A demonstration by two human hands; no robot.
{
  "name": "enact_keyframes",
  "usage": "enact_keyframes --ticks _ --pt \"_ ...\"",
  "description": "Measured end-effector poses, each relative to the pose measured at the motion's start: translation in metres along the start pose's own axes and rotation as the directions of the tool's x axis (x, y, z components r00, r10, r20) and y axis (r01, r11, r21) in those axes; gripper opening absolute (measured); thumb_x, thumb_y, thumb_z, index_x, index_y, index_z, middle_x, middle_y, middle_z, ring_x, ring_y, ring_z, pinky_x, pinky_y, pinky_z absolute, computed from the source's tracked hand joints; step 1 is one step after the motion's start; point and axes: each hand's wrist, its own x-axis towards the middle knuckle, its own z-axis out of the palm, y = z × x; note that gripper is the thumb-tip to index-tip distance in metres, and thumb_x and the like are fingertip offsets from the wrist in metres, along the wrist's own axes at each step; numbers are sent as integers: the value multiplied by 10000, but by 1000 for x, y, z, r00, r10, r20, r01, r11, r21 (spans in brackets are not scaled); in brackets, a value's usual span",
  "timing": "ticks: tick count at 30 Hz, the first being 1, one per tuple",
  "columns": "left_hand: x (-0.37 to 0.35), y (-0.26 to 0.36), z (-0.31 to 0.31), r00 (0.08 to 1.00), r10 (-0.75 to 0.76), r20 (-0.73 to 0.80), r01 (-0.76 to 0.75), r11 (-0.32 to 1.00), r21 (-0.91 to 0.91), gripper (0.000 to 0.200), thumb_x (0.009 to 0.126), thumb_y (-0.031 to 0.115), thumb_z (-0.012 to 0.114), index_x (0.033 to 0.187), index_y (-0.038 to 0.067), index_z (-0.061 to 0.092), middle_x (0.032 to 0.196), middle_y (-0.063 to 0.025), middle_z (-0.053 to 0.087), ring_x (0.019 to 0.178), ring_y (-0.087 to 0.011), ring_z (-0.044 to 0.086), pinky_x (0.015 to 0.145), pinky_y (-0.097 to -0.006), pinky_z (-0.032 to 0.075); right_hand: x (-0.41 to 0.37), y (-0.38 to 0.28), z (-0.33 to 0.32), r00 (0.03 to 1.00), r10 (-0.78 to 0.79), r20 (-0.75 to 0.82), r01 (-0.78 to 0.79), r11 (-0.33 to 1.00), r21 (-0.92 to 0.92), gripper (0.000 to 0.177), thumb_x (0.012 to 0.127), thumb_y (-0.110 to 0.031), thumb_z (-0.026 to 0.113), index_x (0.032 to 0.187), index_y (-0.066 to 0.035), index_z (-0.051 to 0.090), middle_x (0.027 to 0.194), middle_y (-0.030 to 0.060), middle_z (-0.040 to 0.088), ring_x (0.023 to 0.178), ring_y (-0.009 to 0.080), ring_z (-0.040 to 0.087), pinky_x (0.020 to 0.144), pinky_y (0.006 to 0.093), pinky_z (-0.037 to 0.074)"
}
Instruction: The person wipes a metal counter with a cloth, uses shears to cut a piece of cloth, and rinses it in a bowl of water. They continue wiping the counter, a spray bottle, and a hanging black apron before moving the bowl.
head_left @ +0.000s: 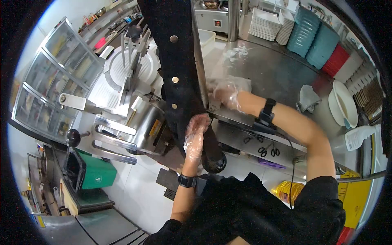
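My left hand (197,136), in a clear plastic glove, is raised in front of a person in black clothing (176,57). Its fingers look loosely apart and reddish through the film, with no object showing in them. My right hand (228,97), also gloved in clear plastic, reaches over the near left corner of the steel counter (269,69). A thin clear plastic sheet (241,83) lies under and beside that hand. Motion smears the right fingers, so I cannot tell what they grip.
A metal slicing machine (134,118) stands left of the person. Stacked white trays (263,25), teal trays (304,32) and a white basin (342,104) line the counter's far side. Scissors (269,151) lie on the shelf below. A green bin (98,171) stands lower left.
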Motion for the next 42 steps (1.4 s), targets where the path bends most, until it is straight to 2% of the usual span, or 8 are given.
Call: enact_keyframes --ticks 5,9,12,16,19,22,34,42 --pt "2 -7 -2 1000 -23 -16 23 999 -34 265 1019 251 579 1194 65 648 1134 -56 683 1044 -164 635 953 -317 482 15 34 20 837 488 249 -462 385 799 294 998 -199 514 1211 -70 670 1056 130 713 865 248 669 770 358 538" --pt "-2 -1 -1 999 -42 -35 42 999 8 263 1017 251 582 1188 62 649 1132 -60 686 1047 -165 636 963 -319 484 41 40 -9 987 157 22 -141 935 -327 237 930 -143 567 1045 19 696 923 128 711 853 224 661 747 346 527" --pt "-3 -3 -6 999 -31 -25 32 999 12 265 1015 253 583 1188 63 647 1126 -59 689 1044 -163 636 953 -319 481 36 66 25 950 -70 304 181 918 -353 230 938 -132 535 1072 -44 701 868 107 710 868 223 671 792 323 519" --pt "-5 -1 -11 999 -18 -34 18 1000 14 264 1011 252 586 1186 64 644 1123 -56 691 1031 -160 637 936 -317 474 10 -35 -9 965 263 26 -250 942 -225 311 987 -195 446 1111 -94 712 1085 107 714 1031 245 666 911 381 512" --pt "-3 -1 -15 999 17 -43 -16 1000 9 265 1010 252 583 1186 63 643 1124 -58 692 1031 -161 639 933 -317 472 -24 -13 -28 809 199 553 -381 894 236 409 1006 -123 400 1404 -91 489 1255 131 629 1051 283 642 909 369 526" --pt "-1 -1 -16 1000 5 -8 -5 1000 16 282 1008 258 582 1201 60 637 1124 -61 692 1035 -162 640 935 -320 474 -68 -79 -42 949 59 310 128 825 -550 484 903 -77 500 1388 -87 509 1365 133 584 1186 299 609 951 373 527" --pt "16 -7 -26 980 198 -15 -198 980 5 665 949 75 490 1566 134 251 1338 -99 553 1133 -227 590 1001 -348 459 -49 -153 -62 844 5 -536 -46 997 -62 843 724 89 498 1526 -136 368 1511 159 448 1312 368 503 1012 418 493" --pt "14 17 -32 992 121 23 -120 992 -30 586 989 250 555 1522 123 349 1345 -108 567 1154 -216 582 1010 -353 437 -25 -115 -12 896 135 -423 -232 955 -185 975 774 1 610 1600 -179 125 1540 253 356 818 412 687 668 464 572"
